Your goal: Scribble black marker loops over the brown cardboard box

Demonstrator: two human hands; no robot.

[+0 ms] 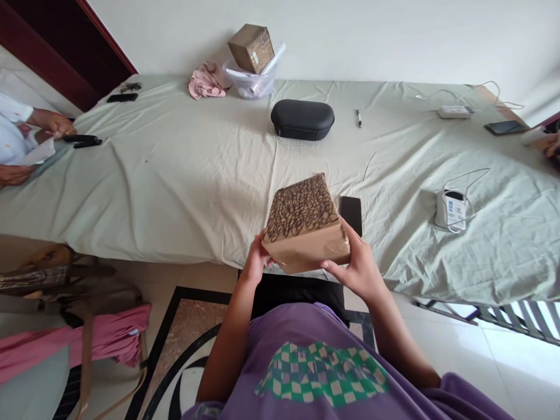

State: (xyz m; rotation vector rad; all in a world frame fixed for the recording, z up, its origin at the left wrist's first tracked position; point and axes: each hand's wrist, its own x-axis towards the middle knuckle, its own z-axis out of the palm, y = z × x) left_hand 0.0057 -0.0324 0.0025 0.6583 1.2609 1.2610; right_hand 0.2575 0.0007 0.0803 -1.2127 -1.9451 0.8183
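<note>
Between my two hands is a brown cardboard box [306,224], tilted and held over the front edge of the cloth-covered table. Dark looping scribbles cover its upper face, and shiny clear tape shows on the face toward me. My left hand [256,259] grips the box's left lower corner, its fingers partly hidden underneath. On the right side, my right hand [354,259] holds the box with the thumb on the near face; its other fingers are mostly behind the box. A dark phone [351,214] lies on the cloth just beyond my right hand.
On the pale green cloth [196,175] lie a black zip case [303,119], a marker [359,118], and a white device with a cable [454,210]. A plastic tub [251,86] at the back bears another cardboard box [251,48]. Another person's hands [55,123] are at far left.
</note>
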